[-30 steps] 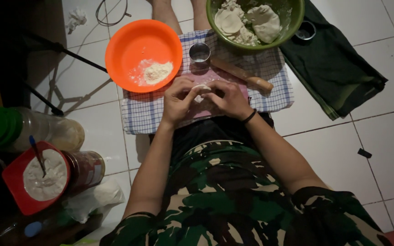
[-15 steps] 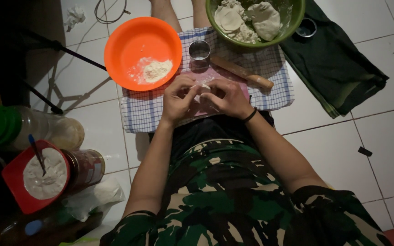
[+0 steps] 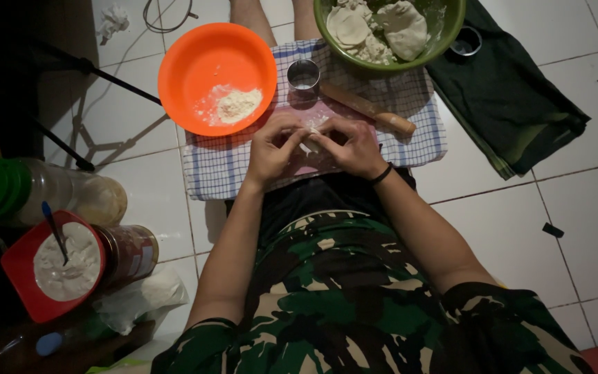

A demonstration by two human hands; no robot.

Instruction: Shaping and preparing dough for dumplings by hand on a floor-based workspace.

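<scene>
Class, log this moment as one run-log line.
left hand + right hand: pinching dough | over pink board | roller beside

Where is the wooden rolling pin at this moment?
In the head view, the wooden rolling pin lies on the checked cloth, just beyond the right hand, between the small metal ring cutter and the green bowl.

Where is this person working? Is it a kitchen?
Probably a home floor used for cooking: white floor tiles, a checked cloth spread on them, a green bowl of dough, and a rolling pin.
</scene>
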